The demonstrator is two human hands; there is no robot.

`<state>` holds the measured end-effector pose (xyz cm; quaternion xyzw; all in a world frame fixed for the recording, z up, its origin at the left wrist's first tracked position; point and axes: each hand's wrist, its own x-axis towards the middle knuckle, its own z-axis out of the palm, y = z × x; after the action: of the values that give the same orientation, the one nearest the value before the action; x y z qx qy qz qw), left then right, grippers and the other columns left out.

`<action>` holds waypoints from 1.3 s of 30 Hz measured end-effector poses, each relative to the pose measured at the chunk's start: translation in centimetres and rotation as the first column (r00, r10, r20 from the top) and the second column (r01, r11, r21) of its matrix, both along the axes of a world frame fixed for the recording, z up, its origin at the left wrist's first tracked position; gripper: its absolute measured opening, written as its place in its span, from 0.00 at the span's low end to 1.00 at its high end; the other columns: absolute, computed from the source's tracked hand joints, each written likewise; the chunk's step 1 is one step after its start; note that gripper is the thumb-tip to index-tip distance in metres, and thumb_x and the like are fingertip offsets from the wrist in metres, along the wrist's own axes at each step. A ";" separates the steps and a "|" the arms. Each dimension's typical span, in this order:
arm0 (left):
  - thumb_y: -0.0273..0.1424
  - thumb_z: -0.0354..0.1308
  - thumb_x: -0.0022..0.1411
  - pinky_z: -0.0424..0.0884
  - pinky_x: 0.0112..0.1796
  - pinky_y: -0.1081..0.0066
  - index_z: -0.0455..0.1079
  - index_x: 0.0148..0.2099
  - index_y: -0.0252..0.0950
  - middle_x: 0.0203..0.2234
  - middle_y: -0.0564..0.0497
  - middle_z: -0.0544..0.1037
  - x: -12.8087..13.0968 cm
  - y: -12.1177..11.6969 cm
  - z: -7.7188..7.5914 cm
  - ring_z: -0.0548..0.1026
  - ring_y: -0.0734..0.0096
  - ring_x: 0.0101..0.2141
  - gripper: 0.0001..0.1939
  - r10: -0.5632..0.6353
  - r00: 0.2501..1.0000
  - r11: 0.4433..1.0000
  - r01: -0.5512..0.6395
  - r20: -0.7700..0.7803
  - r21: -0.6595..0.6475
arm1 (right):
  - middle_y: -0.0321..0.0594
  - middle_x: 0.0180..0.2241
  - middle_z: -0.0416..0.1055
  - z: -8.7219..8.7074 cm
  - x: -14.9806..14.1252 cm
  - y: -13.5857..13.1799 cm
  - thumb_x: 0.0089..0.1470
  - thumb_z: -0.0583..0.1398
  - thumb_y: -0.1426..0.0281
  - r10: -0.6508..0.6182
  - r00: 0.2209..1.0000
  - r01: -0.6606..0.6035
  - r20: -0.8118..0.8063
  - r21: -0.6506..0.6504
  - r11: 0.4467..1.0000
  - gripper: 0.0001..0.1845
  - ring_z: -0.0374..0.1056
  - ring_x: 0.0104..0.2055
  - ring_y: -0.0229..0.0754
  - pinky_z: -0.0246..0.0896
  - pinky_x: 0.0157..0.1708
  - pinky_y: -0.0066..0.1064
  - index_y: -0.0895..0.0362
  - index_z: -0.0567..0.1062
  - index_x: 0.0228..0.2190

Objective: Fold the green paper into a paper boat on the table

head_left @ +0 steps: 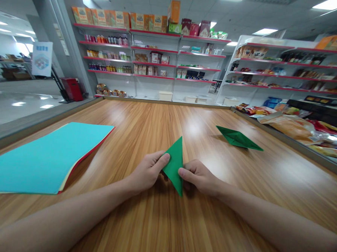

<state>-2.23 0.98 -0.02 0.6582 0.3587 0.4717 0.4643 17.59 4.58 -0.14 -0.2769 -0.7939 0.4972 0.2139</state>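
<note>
Where both forearms reach in from the near edge across the wooden table (157, 223), the hands meet at a folded green paper (174, 164) held just above the tabletop. Left hand (147, 172): fingers curled, thumb and forefinger pinched shut on the paper's left edge. Right hand (200, 176): knuckles up, thumb and fingertips closed on the right edge — both grips firm. The paper is a narrow pointed shape, one tip aimed away from the person, the other towards them.

Left of the hands, well apart, a stack of coloured sheets (45, 157) lies flat, turquoise on top, with yellow and red edges showing beneath. Farther off to the right, a second folded green piece (238, 138) rests on the table untouched. Along the right edge, packaged snacks (295, 127) fill a display bin. Beyond the table — store shelves (152, 61) with red trim, stocked with boxes and bottles.
</note>
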 end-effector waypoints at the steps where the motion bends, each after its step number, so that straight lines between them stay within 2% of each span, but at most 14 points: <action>1: 0.43 0.47 0.67 0.62 0.28 0.75 0.63 0.31 0.33 0.23 0.54 0.66 0.0 0.0 0.0 0.65 0.75 0.25 0.19 0.012 1.000 1.000 -0.012 0.017 0.000 | 0.39 0.16 0.64 0.1 0.0 0.0 0.55 0.52 0.46 0.005 1.000 -0.006 0.024 0.013 1.000 0.33 0.59 0.17 0.33 0.49 0.16 0.24 0.62 0.69 0.18; 6: 0.44 0.50 0.65 0.61 0.25 0.77 0.62 0.29 0.34 0.22 0.55 0.65 0.2 0.3 -0.4 0.64 0.77 0.23 0.19 0.056 0.990 0.997 -0.049 0.129 -0.061 | 0.40 0.16 0.65 0.4 0.0 -0.1 0.56 0.53 0.48 0.018 0.994 -0.030 0.111 0.103 0.994 0.32 0.59 0.18 0.33 0.50 0.17 0.23 0.63 0.71 0.18; 11: 0.44 0.53 0.63 0.65 0.26 0.77 0.62 0.30 0.34 0.23 0.56 0.65 0.3 0.7 -0.9 0.65 0.78 0.24 0.19 0.080 0.956 0.990 -0.044 0.283 -0.131 | 0.40 0.17 0.68 0.6 -0.4 -0.4 0.57 0.54 0.50 -0.017 0.985 0.001 0.172 0.091 0.996 0.29 0.62 0.19 0.34 0.53 0.18 0.23 0.63 0.74 0.22; 14: 0.45 0.55 0.62 0.70 0.30 0.74 0.66 0.32 0.33 0.24 0.54 0.70 0.2 0.7 -0.7 0.69 0.75 0.26 0.19 0.088 0.947 0.982 -0.030 0.308 -0.186 | 0.39 0.16 0.67 0.7 -0.4 -0.3 0.56 0.54 0.50 -0.024 0.989 0.020 0.145 0.032 0.999 0.29 0.60 0.17 0.33 0.53 0.18 0.23 0.62 0.74 0.22; 16: 0.45 0.56 0.60 0.72 0.29 0.72 0.68 0.34 0.31 0.26 0.51 0.73 0.1 0.7 -0.5 0.72 0.72 0.27 0.19 0.089 0.946 0.974 -0.018 0.311 -0.224 | 0.37 0.15 0.66 0.6 -0.2 0.0 0.56 0.54 0.49 -0.015 0.994 0.019 0.112 -0.037 0.999 0.29 0.57 0.15 0.31 0.49 0.15 0.23 0.62 0.73 0.22; 21: 0.46 0.58 0.58 0.68 0.16 0.75 0.68 0.30 0.29 0.20 0.48 0.73 -0.2 0.8 -0.5 0.73 0.70 0.19 0.22 0.022 0.958 0.952 0.067 0.285 -0.300 | 0.34 0.11 0.62 0.7 0.5 0.9 0.53 0.55 0.48 0.027 0.999 -0.022 0.020 -0.215 0.976 0.29 0.52 0.12 0.30 0.39 0.13 0.24 0.62 0.72 0.19; 25: 0.45 0.57 0.60 0.68 0.16 0.75 0.68 0.28 0.28 0.17 0.48 0.73 -0.2 0.7 -0.5 0.73 0.70 0.16 0.22 -0.022 0.958 0.954 0.106 0.286 -0.282 | 0.34 0.11 0.62 1.6 0.5 0.9 0.53 0.56 0.50 0.076 0.996 -0.061 0.036 -0.317 0.947 0.28 0.51 0.13 0.29 0.38 0.15 0.24 0.63 0.73 0.20; 30: 0.44 0.54 0.63 0.71 0.19 0.74 0.69 0.30 0.26 0.18 0.42 0.76 -0.1 0.4 -0.2 0.74 0.69 0.18 0.23 -0.051 0.963 0.964 0.116 0.264 -0.239 | 0.36 0.13 0.64 2.3 0.2 0.7 0.54 0.55 0.52 0.132 0.990 -0.101 0.057 -0.380 0.919 0.27 0.54 0.14 0.29 0.37 0.16 0.24 0.64 0.73 0.21; 39: 0.40 0.53 0.65 0.71 0.21 0.73 0.69 0.32 0.25 0.19 0.43 0.76 -0.3 0.6 -0.7 0.75 0.68 0.19 0.20 -0.087 0.937 0.962 0.167 0.337 -0.216 | 0.33 0.13 0.60 1.7 0.7 1.0 0.55 0.55 0.54 0.139 0.990 -0.118 0.030 -0.363 0.924 0.25 0.50 0.14 0.28 0.37 0.15 0.23 0.62 0.68 0.19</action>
<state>-2.49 1.60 -0.70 0.5323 0.2883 0.4951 0.6232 18.33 5.63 1.59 -0.2724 -0.7113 0.6395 0.1045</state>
